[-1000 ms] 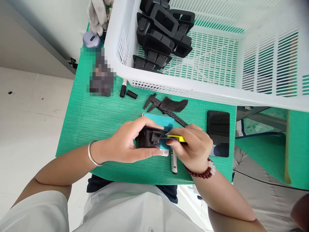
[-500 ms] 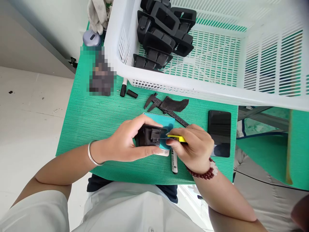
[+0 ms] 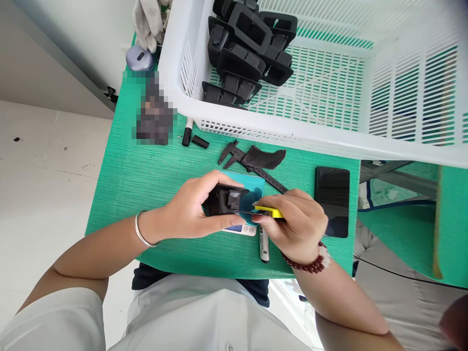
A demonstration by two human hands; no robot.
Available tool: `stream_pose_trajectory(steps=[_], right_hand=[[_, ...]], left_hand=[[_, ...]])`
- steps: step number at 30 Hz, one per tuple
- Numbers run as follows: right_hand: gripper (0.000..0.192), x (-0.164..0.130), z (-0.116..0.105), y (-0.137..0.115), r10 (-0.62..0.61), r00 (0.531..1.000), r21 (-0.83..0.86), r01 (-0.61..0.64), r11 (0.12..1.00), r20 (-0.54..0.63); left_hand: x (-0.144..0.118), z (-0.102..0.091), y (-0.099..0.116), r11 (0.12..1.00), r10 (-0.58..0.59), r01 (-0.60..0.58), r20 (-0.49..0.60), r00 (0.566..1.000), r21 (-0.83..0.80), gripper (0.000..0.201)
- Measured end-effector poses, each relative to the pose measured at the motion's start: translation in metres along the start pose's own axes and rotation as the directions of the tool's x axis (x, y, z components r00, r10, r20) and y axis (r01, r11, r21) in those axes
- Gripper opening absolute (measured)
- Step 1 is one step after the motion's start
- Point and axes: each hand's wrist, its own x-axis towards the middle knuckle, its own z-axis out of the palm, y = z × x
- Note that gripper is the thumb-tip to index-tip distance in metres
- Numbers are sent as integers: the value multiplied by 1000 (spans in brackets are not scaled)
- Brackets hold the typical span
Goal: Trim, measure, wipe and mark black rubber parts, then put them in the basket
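My left hand (image 3: 190,207) is closed around a black moulded plastic part (image 3: 221,201), thumb along its near side and fingers along the far side. In my right hand (image 3: 296,217) is a yellow utility knife (image 3: 269,211), pinched between thumb and fingers. Its thin blade points left and reaches the right end of the part; whether it touches cannot be made out. Under both lies a small digital scale (image 3: 252,183) with a teal top, partly hidden by my left hand and the part. A white marker (image 3: 263,246) lies beside the scale, below my right hand.
A white plastic basket (image 3: 278,119) at the back holds several similar black parts (image 3: 241,63). Black calipers (image 3: 268,179), a dark cloth scrap (image 3: 263,158), another marker (image 3: 187,132), a cap (image 3: 200,142) and a phone (image 3: 332,202) lie on the green mat (image 3: 124,195).
The black part has shifted slightly away from me and tilted in my left hand, uncovering more of the scale's display. The knife in my right hand has moved slightly towards me.
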Motion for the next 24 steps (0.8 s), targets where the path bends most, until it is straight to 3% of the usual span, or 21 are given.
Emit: stream_pose_trajectory(steps=[7, 24], right_hand=[[29, -2, -1, 2, -81, 996, -232, 73, 970, -25], [26, 0, -3, 1, -136, 990, -279, 123, 953, -28]], left_hand=[[0, -1, 0, 992, -32, 35, -25, 999, 119, 43], [-1, -1, -1, 995, -9, 11, -17, 1000, 101, 43]])
